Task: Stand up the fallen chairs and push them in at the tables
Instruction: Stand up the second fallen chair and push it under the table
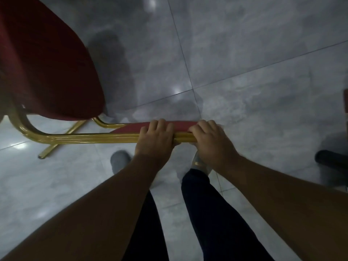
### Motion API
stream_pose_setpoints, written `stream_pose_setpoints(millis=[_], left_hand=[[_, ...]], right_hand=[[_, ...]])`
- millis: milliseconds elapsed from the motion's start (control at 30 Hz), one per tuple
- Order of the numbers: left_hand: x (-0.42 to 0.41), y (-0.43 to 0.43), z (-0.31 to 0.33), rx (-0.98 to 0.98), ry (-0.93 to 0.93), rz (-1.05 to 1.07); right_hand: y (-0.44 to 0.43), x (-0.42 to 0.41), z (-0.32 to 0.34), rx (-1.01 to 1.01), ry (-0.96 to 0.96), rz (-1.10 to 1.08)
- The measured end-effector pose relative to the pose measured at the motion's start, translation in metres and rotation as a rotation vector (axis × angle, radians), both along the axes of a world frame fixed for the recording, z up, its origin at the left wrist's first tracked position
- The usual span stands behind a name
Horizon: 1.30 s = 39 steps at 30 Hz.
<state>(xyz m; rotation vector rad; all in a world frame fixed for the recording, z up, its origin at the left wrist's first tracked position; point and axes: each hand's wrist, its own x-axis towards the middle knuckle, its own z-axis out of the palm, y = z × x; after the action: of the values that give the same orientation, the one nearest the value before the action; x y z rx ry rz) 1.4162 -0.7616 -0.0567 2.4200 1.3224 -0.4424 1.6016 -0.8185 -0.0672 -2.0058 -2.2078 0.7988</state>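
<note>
Both hands, left hand and right hand, were clamped side by side around the chair back's gold frame (red padding beyond), above grey floor tiles.

Place: likely a banquet or function hall, or a similar dining venue; indoors.
Floor: large polished grey marble-look tiles with thin grout lines, glossy enough to reflect ceiling lights.
Seating: a banquet-style chair at the left, with red upholstery on a gold metal tube frame.
Light: dim, with bright spots mirrored in the tiles.
Far right edge: a dark object, unclear.
</note>
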Motion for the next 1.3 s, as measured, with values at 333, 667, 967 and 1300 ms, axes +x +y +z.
stream_pose_setpoints(millis=[333, 667, 967, 1300], left_hand=[[-0.055, 0.016, 0.133, 0.052, -0.227, 0.024], [-0.183, 0.014, 0.314, 0.080, -0.603, 0.081], [-0.294, -0.038, 0.411, 0.104, -0.648, 0.316], [-0.379, -0.095, 0.474, 0.464, -0.455, 0.330]], right_hand=[[0.028, -0.053, 0.155, 0.122, 0.050, -0.024], [0.022, -0.164, 0.371, 0.351, 0.115, -0.034], [-0.005, -0.222, 0.420, 0.427, 0.273, 0.000], [-0.006, -0.360, 0.486, 0.368, 0.284, 0.306]])
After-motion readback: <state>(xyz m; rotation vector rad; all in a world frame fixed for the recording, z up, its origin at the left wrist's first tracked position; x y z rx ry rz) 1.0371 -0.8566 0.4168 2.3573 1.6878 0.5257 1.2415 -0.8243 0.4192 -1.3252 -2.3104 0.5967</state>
